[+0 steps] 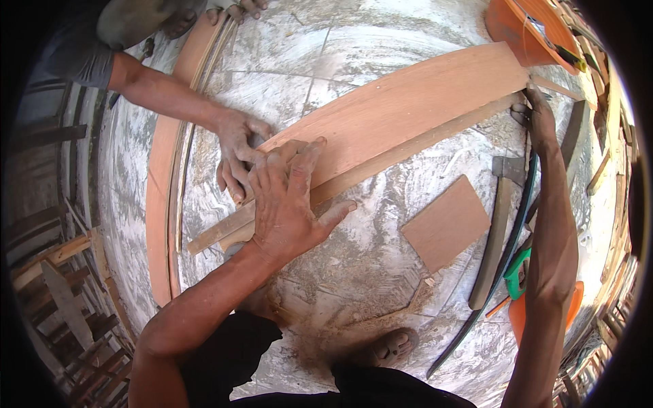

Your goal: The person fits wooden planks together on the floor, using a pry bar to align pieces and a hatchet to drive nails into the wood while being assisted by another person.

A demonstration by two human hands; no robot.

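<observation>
Whitish, streaked floor, rough with stains and scattered sawdust, spread beneath everything, with timber piled along both sides. One long reddish-brown wooden board, smooth-faced and curved to the eye (the lens bent straight edges), lay diagonally across the middle, and one narrow wooden batten ran along its near edge. Two hands of the wearer were at the board: the left hand lay palm down over its left end, fingers spread and clasping nothing; the right hand was at the far right corner, though whether its fingers gripped the edge I cannot tell. One co-worker's hand was beside the left hand, near that same end. Nearer the wearer lay one flat, four-sided wooden panel, then one hammer with a blocky head. One orange bucket stood by the board's far end.
</observation>
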